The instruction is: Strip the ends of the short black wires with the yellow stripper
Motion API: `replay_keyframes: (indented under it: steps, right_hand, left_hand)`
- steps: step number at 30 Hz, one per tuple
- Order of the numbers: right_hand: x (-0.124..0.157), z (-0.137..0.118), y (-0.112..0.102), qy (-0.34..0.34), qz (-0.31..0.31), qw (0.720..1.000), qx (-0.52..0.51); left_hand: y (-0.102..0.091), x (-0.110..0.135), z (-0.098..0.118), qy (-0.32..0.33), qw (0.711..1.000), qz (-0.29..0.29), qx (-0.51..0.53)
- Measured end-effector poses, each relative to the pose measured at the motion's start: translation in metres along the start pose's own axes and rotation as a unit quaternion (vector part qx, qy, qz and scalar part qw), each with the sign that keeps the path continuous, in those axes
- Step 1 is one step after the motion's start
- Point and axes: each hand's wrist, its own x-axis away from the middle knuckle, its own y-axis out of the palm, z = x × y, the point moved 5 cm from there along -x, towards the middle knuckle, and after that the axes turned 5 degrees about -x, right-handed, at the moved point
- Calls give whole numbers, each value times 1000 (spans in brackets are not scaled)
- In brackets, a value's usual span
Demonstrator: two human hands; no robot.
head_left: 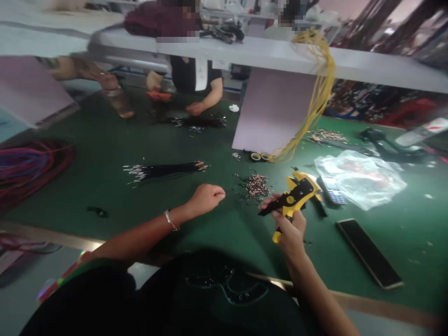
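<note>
My right hand (pixel 289 228) is closed round the handles of a yellow and black crimping tool (pixel 296 193), held just above the green table (pixel 105 158). My left hand (pixel 206 197) rests on the table with its fingers pinched together near a small pile of metal terminals (pixel 257 185); what it pinches is too small to make out. A bundle of short black wires with metal ends (pixel 168 169) lies farther off to the left.
A dark phone (pixel 369 252) and a clear plastic bag (pixel 360 177) lie at the right. Yellow wires (pixel 320 88) hang from a shelf. Red and purple cable coils (pixel 28 163) sit at the left edge. Another person's hands (pixel 196 108) work across the table.
</note>
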Motion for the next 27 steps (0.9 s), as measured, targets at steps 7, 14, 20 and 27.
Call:
replay_keyframes:
  steps: [7, 14, 20, 27]
  right_hand:
    - [8, 13, -28, 51, 11, 998, 26]
    - [3, 19, -42, 97, 26, 995, 21]
    - [-14, 31, -51, 172, 63, 983, -2]
    - [-52, 50, -62, 226, 101, 969, -12]
  left_hand:
    - [9, -10, -11, -25, 999, -44, 5]
    - [22, -25, -26, -113, 986, -89, 86]
    - [18, -77, -33, -129, 990, -14, 49]
    - [37, -135, 0, -117, 992, -25, 41]
